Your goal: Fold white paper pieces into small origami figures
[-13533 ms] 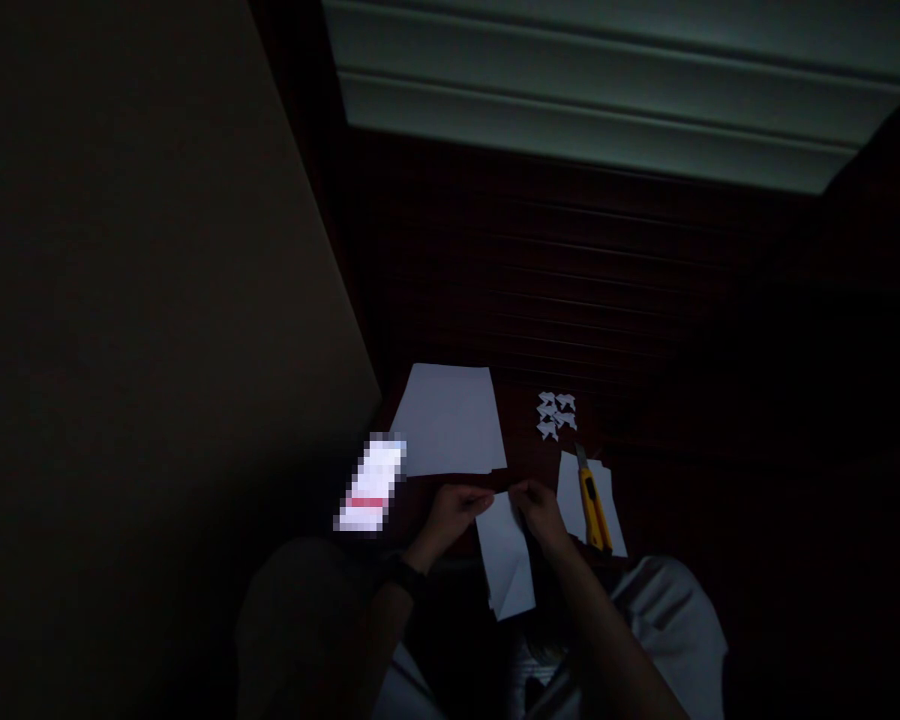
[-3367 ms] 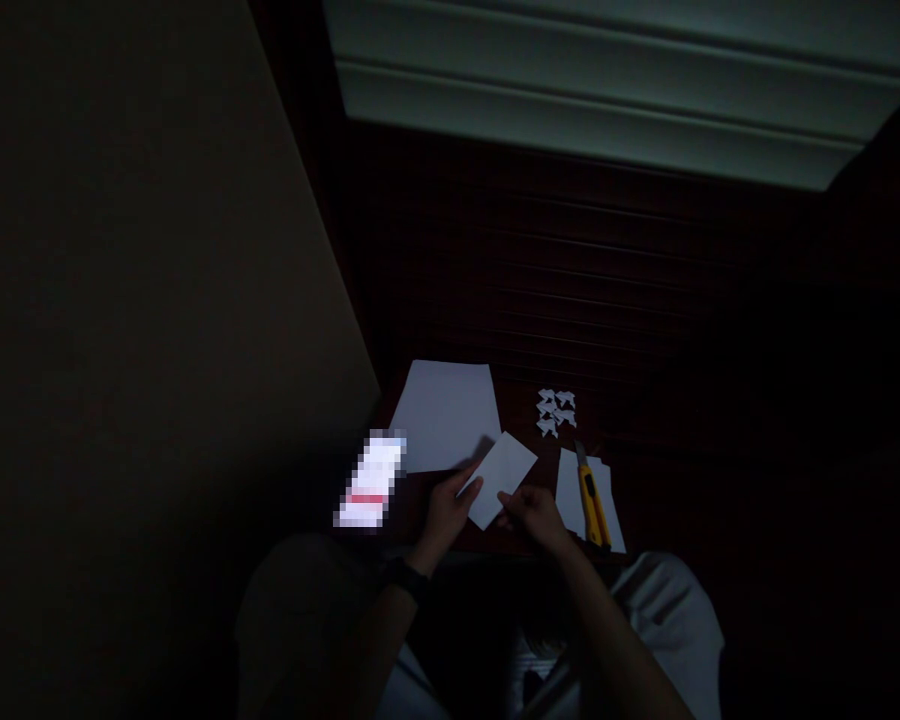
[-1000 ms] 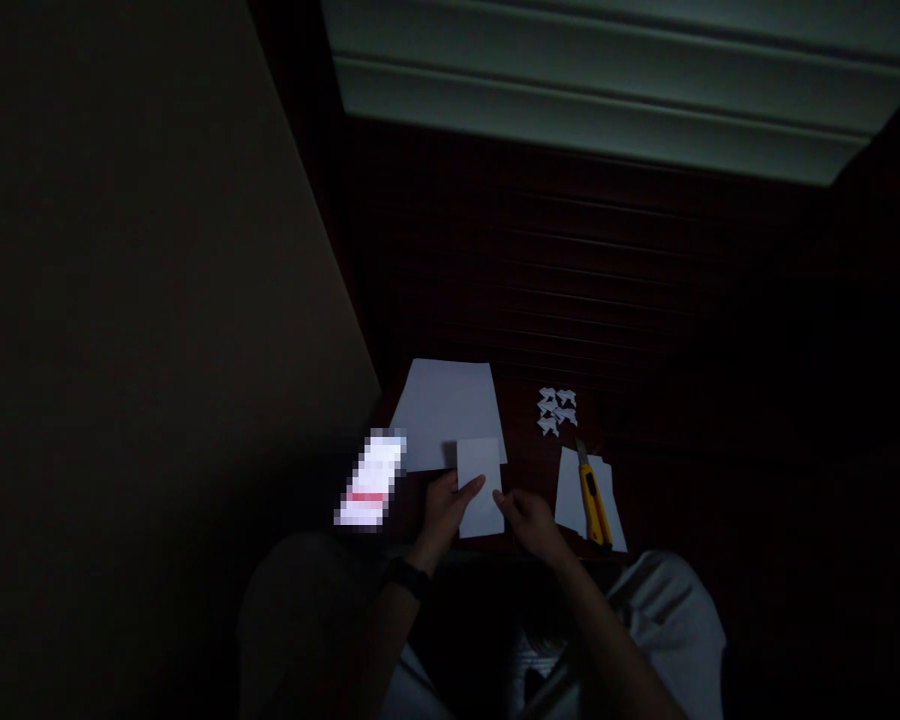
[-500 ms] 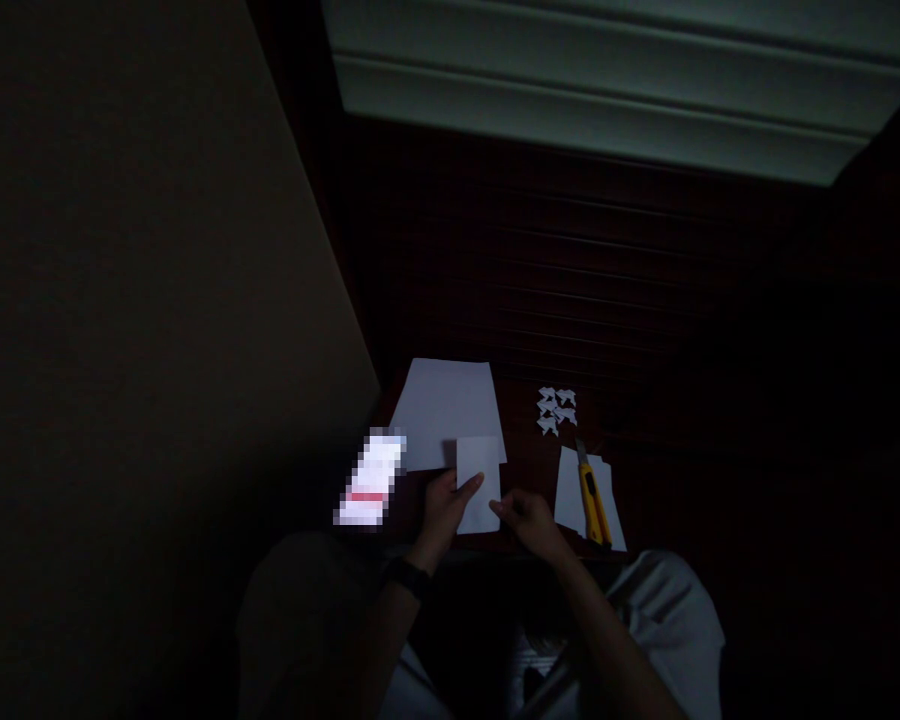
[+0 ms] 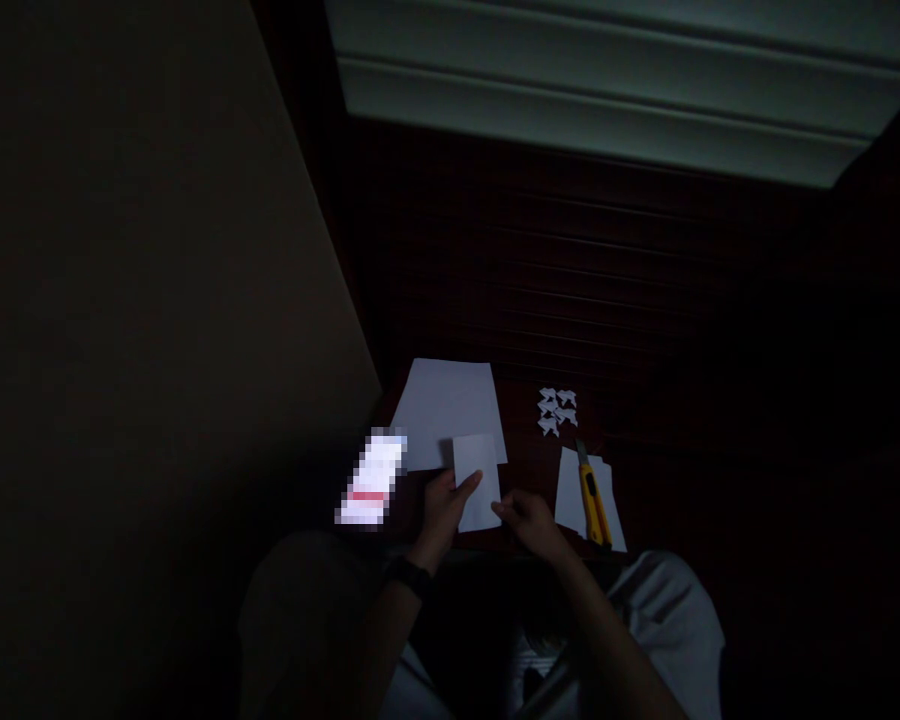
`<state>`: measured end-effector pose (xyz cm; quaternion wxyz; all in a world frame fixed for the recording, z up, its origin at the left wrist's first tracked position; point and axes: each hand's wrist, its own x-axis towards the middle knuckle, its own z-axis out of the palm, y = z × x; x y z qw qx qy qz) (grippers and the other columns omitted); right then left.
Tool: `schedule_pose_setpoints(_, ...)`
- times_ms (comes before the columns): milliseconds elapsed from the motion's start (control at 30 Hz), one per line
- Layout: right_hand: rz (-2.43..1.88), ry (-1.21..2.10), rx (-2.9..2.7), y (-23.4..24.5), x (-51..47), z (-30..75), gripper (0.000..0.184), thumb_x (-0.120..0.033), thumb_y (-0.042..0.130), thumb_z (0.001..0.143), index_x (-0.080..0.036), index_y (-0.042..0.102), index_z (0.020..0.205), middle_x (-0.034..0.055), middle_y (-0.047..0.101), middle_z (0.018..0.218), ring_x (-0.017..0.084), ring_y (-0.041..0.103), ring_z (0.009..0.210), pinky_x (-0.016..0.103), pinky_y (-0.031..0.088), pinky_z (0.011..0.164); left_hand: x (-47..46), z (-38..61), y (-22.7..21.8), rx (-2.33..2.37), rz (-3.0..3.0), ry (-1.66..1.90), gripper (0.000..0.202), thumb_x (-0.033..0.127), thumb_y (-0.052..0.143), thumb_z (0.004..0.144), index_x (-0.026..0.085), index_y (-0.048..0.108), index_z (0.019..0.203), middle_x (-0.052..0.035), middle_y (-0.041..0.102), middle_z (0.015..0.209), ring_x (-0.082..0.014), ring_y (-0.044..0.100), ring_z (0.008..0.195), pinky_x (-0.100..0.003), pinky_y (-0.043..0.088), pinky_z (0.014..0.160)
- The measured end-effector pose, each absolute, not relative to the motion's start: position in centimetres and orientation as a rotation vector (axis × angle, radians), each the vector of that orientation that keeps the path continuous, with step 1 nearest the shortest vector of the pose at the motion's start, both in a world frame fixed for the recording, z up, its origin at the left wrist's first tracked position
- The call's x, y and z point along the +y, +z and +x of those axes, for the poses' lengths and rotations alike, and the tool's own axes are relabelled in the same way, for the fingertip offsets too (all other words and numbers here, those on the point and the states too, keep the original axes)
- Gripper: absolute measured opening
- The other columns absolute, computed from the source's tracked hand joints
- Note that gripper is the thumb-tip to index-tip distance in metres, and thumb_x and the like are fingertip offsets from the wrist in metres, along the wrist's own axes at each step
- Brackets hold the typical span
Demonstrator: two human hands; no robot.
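Note:
A small white rectangular piece of paper (image 5: 474, 458) is held upright-lengthwise just above the near edge of the dark table. My left hand (image 5: 442, 508) grips its left side, the thumb lying across the front and the other fingers hidden behind. At the paper's lower right edge, my right hand (image 5: 523, 515) pinches the edge between thumb and curled fingers. Behind the piece lies a larger white sheet (image 5: 450, 405), which its upper part overlaps in view. The light is dim, so fine folds cannot be made out.
A yellow utility knife (image 5: 594, 505), blade out, rests on a stack of white paper (image 5: 570, 495) at the right. Several small folded white paper shapes (image 5: 556, 410) sit behind it. A lit, blurred-out screen (image 5: 373, 480) is at the left, near a wall (image 5: 195, 300).
The small paper has tilted slightly, its top shifting a little to the left. Both hands keep their hold in nearly the same place.

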<state>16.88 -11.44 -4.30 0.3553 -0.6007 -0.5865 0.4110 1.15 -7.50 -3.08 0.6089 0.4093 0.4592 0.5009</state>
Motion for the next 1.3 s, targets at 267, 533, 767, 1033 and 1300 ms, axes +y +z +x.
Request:
schedule_pose_setpoints(267, -1.536, 1.080, -1.568, -3.3, -11.7, 16.6, 0.045, -0.053, 0.036, 0.083, -0.019, 0.055, 0.061, -0.0010, 0.058, 0.049, 0.011, 0.052, 0.043, 0.020, 0.036, 0.048, -7.4, 1.2, -3.2, 1.073, 0.888, 1.213, 0.039, 0.039, 0.067, 0.065, 0.009, 0.063, 0.090, -0.0109, 0.069, 0.084, -0.0197, 0.064, 0.067, -0.027, 0.049, 0.056)
schedule_pose_setpoints(533, -1.508, 1.223, -1.530, -3.6, -11.8, 16.7, 0.043, -0.054, 0.041, 0.080, -0.018, 0.056, 0.065, 0.0003, 0.062, 0.055, 0.010, 0.052, 0.041, 0.018, 0.035, 0.042, -7.4, 1.3, -2.9, 1.094, 0.859, 1.211, 0.042, 0.041, 0.068, 0.062, 0.009, 0.064, 0.089, -0.0107, 0.069, 0.083, -0.0202, 0.064, 0.066, -0.027, 0.049, 0.056)
schedule_pose_setpoints(767, -1.441, 1.259, -1.454, -3.4, -11.9, 17.2, 0.040, -0.052, 0.050, 0.076, -0.016, 0.057, 0.060, 0.0005, 0.059, 0.052, 0.009, 0.051, 0.041, 0.018, 0.036, 0.042, -7.3, 1.0, -3.1, 1.082, 0.840, 1.240, 0.046, 0.041, 0.066, 0.065, 0.008, 0.061, 0.098, -0.0131, 0.067, 0.092, -0.0220, 0.064, 0.075, -0.029, 0.050, 0.061)
schedule_pose_setpoints(1033, -1.476, 1.131, -1.220, -4.0, -11.0, 16.5, 0.036, -0.052, 0.054, 0.072, -0.016, 0.059, 0.072, -0.0042, 0.051, 0.050, 0.008, 0.042, 0.038, 0.018, 0.030, 0.037, -7.2, 0.9, -3.2, 1.076, 1.066, 1.031, 0.040, 0.037, 0.068, 0.064, 0.010, 0.061, 0.093, -0.0095, 0.068, 0.085, -0.0206, 0.063, 0.070, -0.029, 0.050, 0.060)
schedule_pose_setpoints(1300, -1.389, 1.187, -1.113, -4.6, -10.5, 17.2, 0.032, -0.045, 0.058, 0.072, -0.015, 0.064, 0.075, 0.0019, 0.062, 0.065, 0.013, 0.053, 0.057, 0.022, 0.039, 0.052, -7.6, 0.6, -2.0, 0.941, 1.103, 1.025, 0.037, 0.034, 0.069, 0.064, 0.011, 0.060, 0.093, -0.0091, 0.067, 0.089, -0.0212, 0.061, 0.078, -0.029, 0.047, 0.066)
